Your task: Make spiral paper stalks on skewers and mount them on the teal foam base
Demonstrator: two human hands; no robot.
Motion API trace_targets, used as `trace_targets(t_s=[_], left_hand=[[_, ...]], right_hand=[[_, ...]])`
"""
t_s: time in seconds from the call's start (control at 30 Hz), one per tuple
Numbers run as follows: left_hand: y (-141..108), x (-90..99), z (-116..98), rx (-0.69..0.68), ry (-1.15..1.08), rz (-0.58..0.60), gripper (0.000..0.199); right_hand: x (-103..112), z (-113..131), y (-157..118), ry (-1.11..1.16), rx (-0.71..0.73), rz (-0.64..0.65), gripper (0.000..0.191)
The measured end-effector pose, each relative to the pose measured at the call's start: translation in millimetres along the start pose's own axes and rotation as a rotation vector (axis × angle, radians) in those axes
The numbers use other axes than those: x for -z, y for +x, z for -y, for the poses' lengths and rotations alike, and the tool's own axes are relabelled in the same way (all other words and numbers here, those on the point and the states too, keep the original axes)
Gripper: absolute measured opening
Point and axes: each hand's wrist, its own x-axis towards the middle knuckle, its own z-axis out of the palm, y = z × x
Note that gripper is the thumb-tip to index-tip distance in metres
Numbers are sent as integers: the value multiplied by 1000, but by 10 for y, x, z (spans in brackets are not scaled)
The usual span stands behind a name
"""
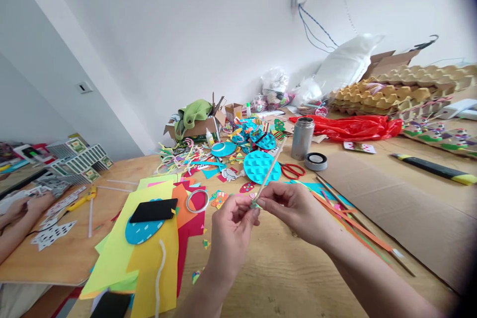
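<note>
White wall [204,20] rises behind a cluttered wooden bench [283,268]. Left of the fingers lie yellow paper sheets [115,258]. Next, the left hand [234,223] pinches a small green piece [254,204] at the near end of a thin pale stick [270,171], its long axis slanting away and rightward. The right hand's [298,208] fingers pinch the stick just above. Farther right lies flat cardboard [391,203].

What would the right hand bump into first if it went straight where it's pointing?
Probably the left hand: the right hand points across toward its fingers. The thin stick's lower end is right there too, and depth is hard to judge.
</note>
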Motion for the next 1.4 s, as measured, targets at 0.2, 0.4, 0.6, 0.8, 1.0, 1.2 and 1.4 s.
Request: trace_targets(t_s=[0.2, 0.4, 0.6, 0.8, 1.0, 1.2, 1.4], left_hand=[[-14, 27, 22, -36, 46, 40, 19], [18, 59, -54, 206, -396, 196, 19], [69, 127, -44, 473, -751, 431, 15], [57, 72, -36, 379, -567, 316, 22], [1, 8, -36, 29, -73, 65, 17], [-8, 19, 21, -29, 24, 36, 16], [7, 13, 6, 55, -54, 111, 19]], right_hand=[[-15, 31, -9, -200, 91, -89, 21], [37, 76, -35, -151, 85, -59, 20], [76, 45, -48, -4, 45, 34, 30], [58, 18, -25, -45, 15, 14, 26], [11, 53, -31, -213, -14, -11, 21], [0, 82, -34, -305, 18, 4, 23], [7, 70, -30, -355, 32, 16, 26]])
